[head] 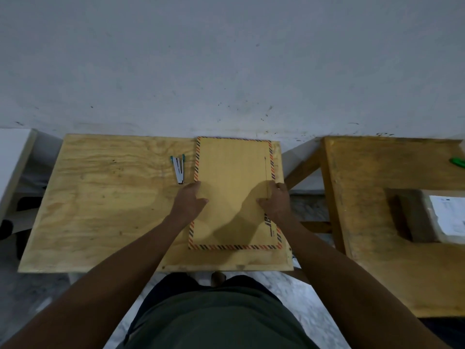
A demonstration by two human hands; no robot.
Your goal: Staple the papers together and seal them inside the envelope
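Envelope (232,192) flat on table (100,210), left hand (188,201) and right hand (275,201) pressing its edges, grips loose, grasping nothing

Plywood table (100,210): envelope (231,172) flat on it, stapler (179,170) just left.

One head-worn view is given, angled forward and steeply down from close above the plywood table (100,210), with the wall (226,59) faced beyond.
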